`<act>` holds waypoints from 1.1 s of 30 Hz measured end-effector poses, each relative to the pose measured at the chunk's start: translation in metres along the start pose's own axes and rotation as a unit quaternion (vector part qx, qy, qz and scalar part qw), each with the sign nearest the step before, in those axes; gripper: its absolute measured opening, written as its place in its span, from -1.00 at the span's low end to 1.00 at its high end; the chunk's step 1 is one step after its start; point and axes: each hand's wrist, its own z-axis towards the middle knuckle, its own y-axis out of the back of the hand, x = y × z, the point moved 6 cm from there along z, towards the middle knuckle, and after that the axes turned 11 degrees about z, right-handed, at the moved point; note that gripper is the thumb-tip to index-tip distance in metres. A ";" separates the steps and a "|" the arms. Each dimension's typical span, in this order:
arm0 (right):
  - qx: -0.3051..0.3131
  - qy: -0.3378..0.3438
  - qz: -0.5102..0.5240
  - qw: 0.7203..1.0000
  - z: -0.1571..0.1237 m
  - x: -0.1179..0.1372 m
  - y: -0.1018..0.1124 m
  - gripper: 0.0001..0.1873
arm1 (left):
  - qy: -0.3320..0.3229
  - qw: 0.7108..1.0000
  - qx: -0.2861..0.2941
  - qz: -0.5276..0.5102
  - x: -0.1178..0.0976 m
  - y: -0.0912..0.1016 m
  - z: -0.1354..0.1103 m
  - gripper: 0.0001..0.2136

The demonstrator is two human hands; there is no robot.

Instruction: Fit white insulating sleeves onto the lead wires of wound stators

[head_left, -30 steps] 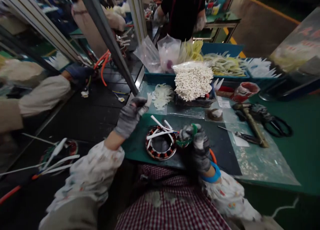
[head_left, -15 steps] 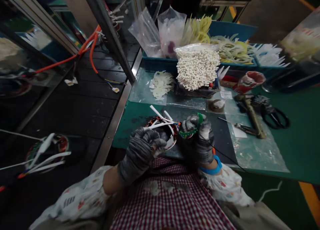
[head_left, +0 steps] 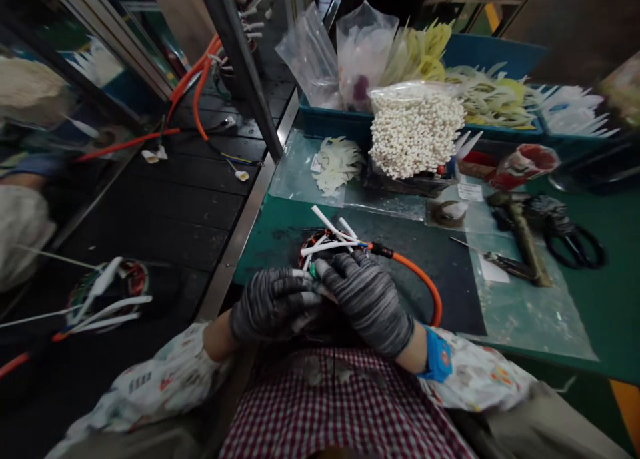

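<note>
A motor stator (head_left: pixel 306 247) with copper windings sits on the dark mat in front of me, mostly covered by my hands. Several white-sleeved wires (head_left: pixel 325 247) stick up from it and meet an orange cable (head_left: pixel 425 279) that curves off to the right. My right hand (head_left: pixel 373 302), in a grey striped glove, is closed over the stator's near side. A bit of green circuit board (head_left: pixel 313 270) shows at its fingertips. My left hand (head_left: pixel 275 304), gloved alike, is closed right beside it with fingers bent inward; what they pinch is hidden.
Behind the mat are a bag of white beads (head_left: pixel 417 129), a pile of pale sleeves (head_left: pixel 337 166) and blue bins (head_left: pixel 330 120). Hammer (head_left: pixel 527 239), pliers (head_left: pixel 510 264) and scissors (head_left: pixel 575 239) lie right. Leftward, another stator (head_left: pixel 110 292) rests on the dark slats near a co-worker's sleeve (head_left: pixel 23 236).
My right hand has brought the green board leftward to the stator and turned palm down, meeting my left hand. The orange cable is now exposed. A co-worker's arm has appeared at the left edge.
</note>
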 end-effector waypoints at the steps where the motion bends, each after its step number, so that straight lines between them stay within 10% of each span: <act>1: 0.018 0.008 -0.015 1.000 0.002 0.000 -0.003 -0.67 | 0.034 0.998 -0.026 -0.055 0.007 0.007 0.002 -0.77; 5: 0.027 0.056 0.033 0.998 0.008 -0.003 0.000 -0.70 | 0.211 0.962 -0.085 -0.149 0.046 0.015 0.023 -0.70; 9: 0.004 0.055 0.058 0.997 0.004 -0.005 0.007 -0.68 | 0.171 0.937 0.136 -0.272 0.049 -0.021 0.056 -0.28; 12: -0.038 0.063 0.086 0.994 -0.018 0.002 0.007 -0.68 | 0.131 0.917 0.191 -0.326 0.036 -0.033 0.052 -0.16; 20: -0.118 0.079 0.071 0.987 -0.063 0.022 0.014 -0.69 | 0.093 0.969 0.149 -0.174 0.003 -0.031 0.010 0.11; 27: -0.103 0.052 0.043 0.992 -0.061 0.026 0.005 -0.77 | 0.103 0.976 0.061 -0.181 -0.010 -0.032 0.013 -0.16; 33: -0.158 0.075 0.053 0.983 -0.082 0.016 0.040 -0.73 | 0.058 0.984 0.018 -0.168 -0.020 -0.036 0.013 -0.19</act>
